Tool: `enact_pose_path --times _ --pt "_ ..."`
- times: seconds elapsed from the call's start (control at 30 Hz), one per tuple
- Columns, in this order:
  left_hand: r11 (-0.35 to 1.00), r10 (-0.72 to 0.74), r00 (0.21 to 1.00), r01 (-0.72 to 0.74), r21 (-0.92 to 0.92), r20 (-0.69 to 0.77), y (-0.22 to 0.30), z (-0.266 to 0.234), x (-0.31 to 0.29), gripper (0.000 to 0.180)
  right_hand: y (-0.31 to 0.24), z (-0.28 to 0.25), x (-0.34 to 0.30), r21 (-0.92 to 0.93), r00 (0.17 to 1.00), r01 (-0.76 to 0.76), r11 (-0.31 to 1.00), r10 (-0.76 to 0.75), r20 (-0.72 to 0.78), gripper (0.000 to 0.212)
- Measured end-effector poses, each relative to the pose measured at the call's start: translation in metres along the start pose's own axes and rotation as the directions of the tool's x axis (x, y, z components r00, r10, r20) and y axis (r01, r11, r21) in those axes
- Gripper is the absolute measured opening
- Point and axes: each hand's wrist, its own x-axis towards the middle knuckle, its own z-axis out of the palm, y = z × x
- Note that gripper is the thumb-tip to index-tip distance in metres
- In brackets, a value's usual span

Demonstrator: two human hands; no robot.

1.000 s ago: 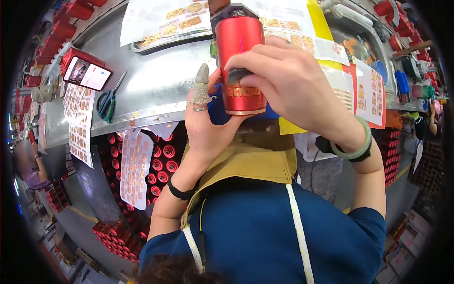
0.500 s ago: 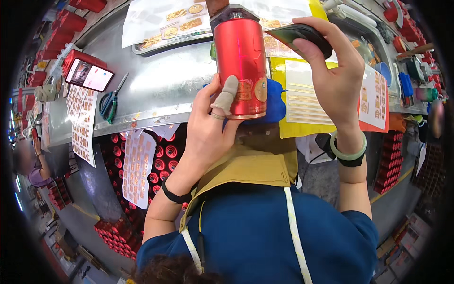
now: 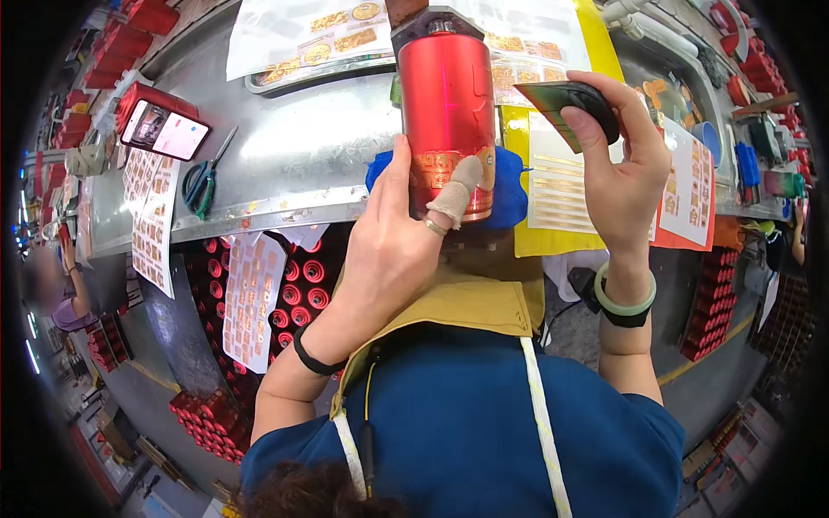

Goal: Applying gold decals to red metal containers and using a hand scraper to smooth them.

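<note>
A shiny red metal canister (image 3: 446, 99) stretches away from me over the bench, its far end against a dark fixture (image 3: 436, 19). Gold patterned stickers (image 3: 429, 175) wrap its near end. My left hand (image 3: 389, 237) is closed around that end, with a beige finger cover (image 3: 458, 192) pressed onto the sticker band. Its remaining fingertips are partly hidden by the canister. In my right hand (image 3: 629, 160), raised to the right of the canister and apart from it, is a black-handled scraper (image 3: 585, 108) with a dark triangular blade. A blue cloth (image 3: 511, 190) lies beneath the canister.
On the metal bench (image 3: 294, 129), a lit phone (image 3: 164, 129) leans at left near green-handled scissors (image 3: 201, 186). Sticker sheets (image 3: 154, 229) hang over the edge. White sheets (image 3: 557, 186) rest on yellow backing at right. Several red canisters (image 3: 298, 293) stand below the bench.
My left hand's covered finger has slid right across the canister, and a different part of the gold band shows. My right hand with the scraper has shifted slightly right and nearer.
</note>
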Motion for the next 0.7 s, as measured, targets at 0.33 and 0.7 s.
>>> enact_pose_path --times 0.33,0.7 --pt "0.978 -0.034 0.995 0.015 -0.207 -0.089 -0.017 0.012 -0.014 0.078 -0.011 0.013 -0.005 -0.101 0.943 0.309 0.946 -0.291 0.163 0.026" --pt "0.956 -0.180 0.969 0.133 -0.261 -0.167 -0.011 0.014 -0.005 0.096 0.008 0.032 0.009 -0.284 0.888 0.458 0.842 -0.450 0.098 0.016"
